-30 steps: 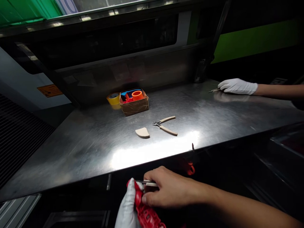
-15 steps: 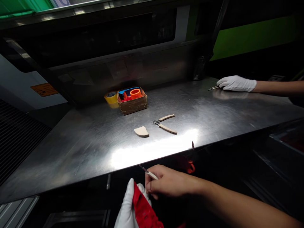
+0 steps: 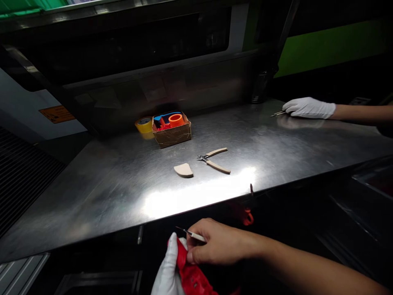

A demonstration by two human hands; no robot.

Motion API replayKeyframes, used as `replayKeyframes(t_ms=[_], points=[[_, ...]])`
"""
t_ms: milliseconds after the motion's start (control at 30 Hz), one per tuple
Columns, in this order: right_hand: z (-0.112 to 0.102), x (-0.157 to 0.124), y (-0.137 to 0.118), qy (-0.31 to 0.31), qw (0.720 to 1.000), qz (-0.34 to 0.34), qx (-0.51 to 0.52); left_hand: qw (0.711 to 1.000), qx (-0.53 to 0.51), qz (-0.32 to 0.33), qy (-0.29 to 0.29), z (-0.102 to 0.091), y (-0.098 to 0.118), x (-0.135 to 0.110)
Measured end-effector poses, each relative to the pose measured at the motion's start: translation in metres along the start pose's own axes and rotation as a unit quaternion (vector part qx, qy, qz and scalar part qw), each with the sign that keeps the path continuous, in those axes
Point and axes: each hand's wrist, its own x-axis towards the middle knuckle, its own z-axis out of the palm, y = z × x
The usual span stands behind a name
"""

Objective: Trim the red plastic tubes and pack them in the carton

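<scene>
In a white glove, my left hand (image 3: 168, 268) is closed around a shiny red piece (image 3: 195, 275) below the table's front edge; the lower part of that piece runs out of view. My bare right hand (image 3: 211, 241) grips a slim tool with a whitish handle (image 3: 196, 236) and a thin dark tip, pointing left above the red piece. The fingers of my right hand come close to the red piece; whether they touch it, I cannot tell. Beyond, on the metal table, lie cutting pliers (image 3: 215, 159) with beige handles, spread apart, and a beige wedge-shaped pad (image 3: 184, 170).
A small cardboard box (image 3: 173, 137) holds an orange ring and red and blue items. Beside it is a yellow tape roll (image 3: 143, 125). At right, another person's gloved hand (image 3: 308, 108) holds a thin tool on the metal table (image 3: 101, 180). An orange loop (image 3: 248, 216) hangs under the edge.
My right hand and its tool have moved down slightly, the tip swinging away from the table edge. The red piece has turned a little and shifted right with my left hand.
</scene>
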Motion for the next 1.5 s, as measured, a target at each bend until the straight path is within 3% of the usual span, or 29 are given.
replayKeyframes(t_ms=[167,367,433,533,567,767,1000,1200,1333,1500], points=[[-0.001,0.005,0.000,-0.022,0.999,0.009,0.026,0.999,-0.022,0.002,-0.024,0.011,0.002,-0.021],[-0.013,-0.014,-0.025,0.094,0.992,-0.042,-0.075,0.995,-0.043,-0.084,0.042,0.020,0.017,-0.042],[-0.021,-0.016,-0.040,0.181,0.957,-0.064,-0.220,0.997,-0.041,-0.066,0.012,0.021,0.020,-0.043],[-0.034,-0.004,-0.058,0.316,0.855,-0.056,-0.408,0.998,-0.042,-0.031,-0.042,0.022,0.022,-0.043],[-0.038,0.004,-0.062,0.340,0.836,-0.042,-0.428,0.998,-0.042,-0.025,-0.051,0.022,0.022,-0.043],[-0.048,0.044,-0.064,0.361,0.790,0.001,-0.495,0.996,-0.056,-0.026,-0.064,0.015,0.023,-0.040],[-0.046,0.057,-0.066,0.360,0.788,-0.008,-0.499,0.997,-0.052,0.024,-0.043,0.011,0.025,-0.040],[-0.043,0.067,-0.070,0.350,0.812,-0.048,-0.464,0.990,-0.074,-0.006,-0.118,-0.002,0.028,-0.034],[-0.021,0.046,-0.065,0.288,0.850,-0.116,-0.426,0.987,-0.092,0.000,-0.133,-0.013,0.030,-0.026],[0.024,0.015,-0.048,0.147,0.892,-0.225,-0.364,0.990,-0.080,0.012,-0.111,-0.021,0.025,-0.018]])
